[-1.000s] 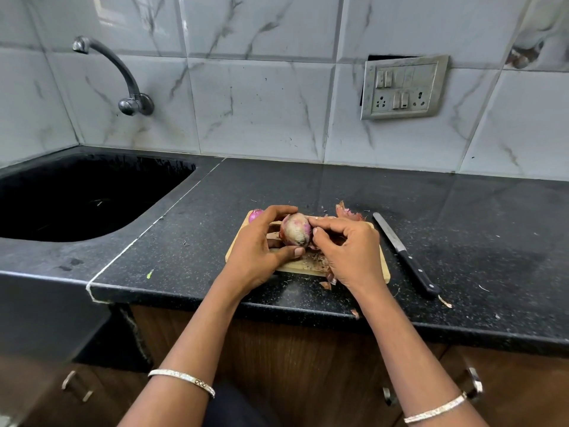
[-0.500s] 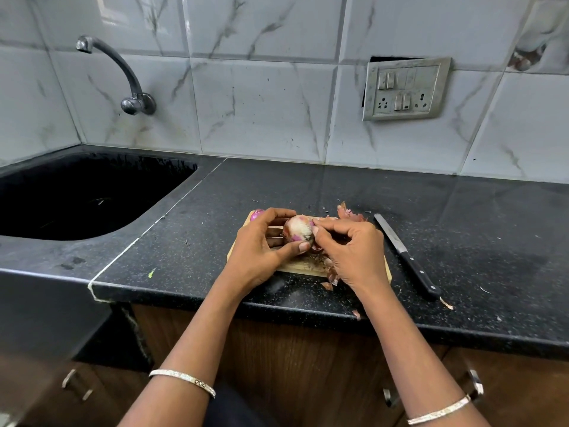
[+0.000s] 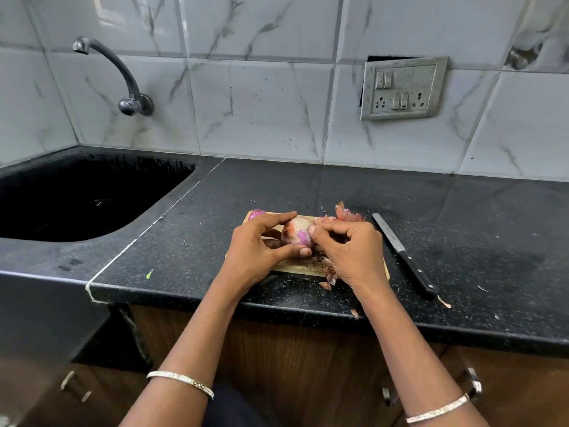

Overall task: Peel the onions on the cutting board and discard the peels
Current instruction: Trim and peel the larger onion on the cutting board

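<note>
A partly peeled onion [image 3: 296, 233], pink with brown skin left on it, is held just above the wooden cutting board [image 3: 295, 268]. My left hand [image 3: 258, 248] grips it between thumb and fingers. My right hand [image 3: 348, 248] pinches at the skin on its right side with curled fingers. A second, purple onion [image 3: 256, 213] peeks out at the board's far left corner, mostly hidden by my left hand. Loose dry peels [image 3: 346, 214] lie at the board's far right, and more peels [image 3: 323, 263] lie under my right hand.
A black-handled knife [image 3: 403, 254] lies on the black counter to the right of the board. A dark sink [image 3: 77, 195] with a wall tap [image 3: 123, 75] is at the left. Peel scraps [image 3: 354, 312] dot the counter's front edge. A switch panel [image 3: 403, 87] is on the tiled wall.
The onion has turned in my hands, showing more pink flesh where brown skin faced up. Both hands stay in the same place over the board.
</note>
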